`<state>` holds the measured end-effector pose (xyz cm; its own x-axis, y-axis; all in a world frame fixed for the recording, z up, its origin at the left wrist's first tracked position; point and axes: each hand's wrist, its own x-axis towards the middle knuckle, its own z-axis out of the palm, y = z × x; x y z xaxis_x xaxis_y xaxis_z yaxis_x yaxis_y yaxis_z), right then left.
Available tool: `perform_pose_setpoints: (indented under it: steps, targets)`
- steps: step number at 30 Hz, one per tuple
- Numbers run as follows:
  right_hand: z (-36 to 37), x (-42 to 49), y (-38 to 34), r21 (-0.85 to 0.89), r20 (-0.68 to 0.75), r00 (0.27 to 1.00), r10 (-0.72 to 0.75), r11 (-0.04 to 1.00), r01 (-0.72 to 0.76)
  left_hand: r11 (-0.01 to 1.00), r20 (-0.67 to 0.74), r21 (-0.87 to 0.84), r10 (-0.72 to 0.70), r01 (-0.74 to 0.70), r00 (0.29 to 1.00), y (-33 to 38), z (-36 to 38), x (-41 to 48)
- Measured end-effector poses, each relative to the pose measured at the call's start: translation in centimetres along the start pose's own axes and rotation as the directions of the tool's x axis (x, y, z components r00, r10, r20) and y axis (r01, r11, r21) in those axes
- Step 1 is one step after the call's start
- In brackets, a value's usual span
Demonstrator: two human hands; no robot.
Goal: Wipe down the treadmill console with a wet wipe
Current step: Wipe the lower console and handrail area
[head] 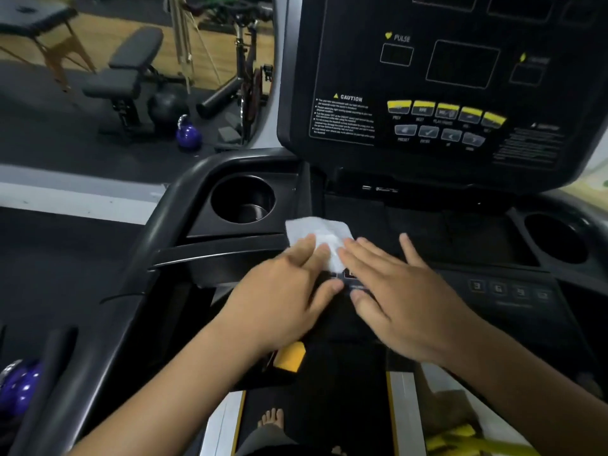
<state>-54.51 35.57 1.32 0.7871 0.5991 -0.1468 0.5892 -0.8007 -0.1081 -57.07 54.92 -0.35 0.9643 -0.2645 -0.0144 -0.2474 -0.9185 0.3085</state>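
Both flat hands, left and right, on white wet wipe; black treadmill console beneath

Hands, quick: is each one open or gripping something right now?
Left hand: open, straight fingers pressing the wet wipe onto the treadmill console.
Right hand: open, fingers flat, tips touching the wet wipe's edge.

Black treadmill console deck carrying one loose item: white wet wipe, lying flat mid-deck. Left cup holder recessed at wipe's 10 o'clock, right cup holder at 3, number keys at 4.
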Motion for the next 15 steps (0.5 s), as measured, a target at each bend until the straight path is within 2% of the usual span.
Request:
perform_pose_setpoints:
  steps: [4, 9, 12, 15]
  targets:
    - [-0.1, 1.9, 2.0, -0.020, 0.006, 0.997, 0.073, 0.997, -0.073, 0.999, -0.047, -0.020, 0.030, -0.031, 0.998, 0.4, 0.3, 2.9]
    - [0.1, -1.5, 1.1, -0.004, -0.015, 1.000, -0.018, 1.000, 0.018, 0.998, -0.024, 0.046, -0.043, 0.044, 0.999, 1.9, 0.1, -0.6]
    - [-0.5, 0.0, 1.0, 0.020, 0.017, 1.000, -0.009, 1.000, 0.009, 0.994, -0.016, 0.057, -0.095, 0.096, 0.995, 2.3, 0.1, 1.1]
    - [-1.1, 2.4, 1.0, 0.058, 0.021, 1.000, 0.013, 0.998, -0.014, 0.999, 0.006, 0.038, -0.028, 0.028, 1.000, 1.6, 0.1, 4.2]
